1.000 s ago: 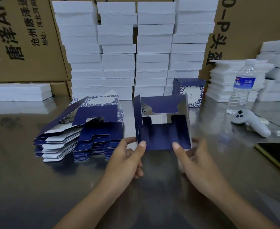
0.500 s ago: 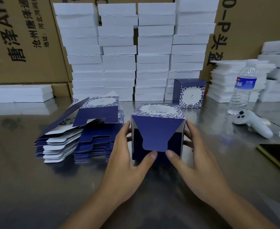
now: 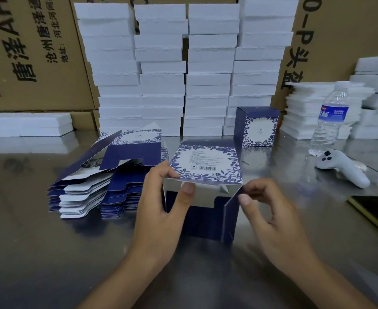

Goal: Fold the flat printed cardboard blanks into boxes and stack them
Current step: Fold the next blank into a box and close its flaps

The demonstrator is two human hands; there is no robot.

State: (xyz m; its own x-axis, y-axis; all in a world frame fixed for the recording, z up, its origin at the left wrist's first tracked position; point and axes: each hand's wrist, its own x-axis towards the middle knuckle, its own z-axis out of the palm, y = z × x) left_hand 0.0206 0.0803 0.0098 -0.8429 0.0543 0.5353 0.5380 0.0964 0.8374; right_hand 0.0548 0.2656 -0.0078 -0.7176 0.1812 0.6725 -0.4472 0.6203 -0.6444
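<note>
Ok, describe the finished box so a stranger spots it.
Find the wall of white foam stacks at the back of the table. At its right foot, left of the water bottle, stands the finished box: the only closed blue box, standing alone.

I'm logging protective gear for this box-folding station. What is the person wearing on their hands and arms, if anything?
Nothing shows. The left hand and right hand are bare: no gloves, rings or tape. The left forearm and right forearm are bare too, with no sleeve, watch or wristband as far as the frame reaches. The nails that show are short and unpainted.
</note>
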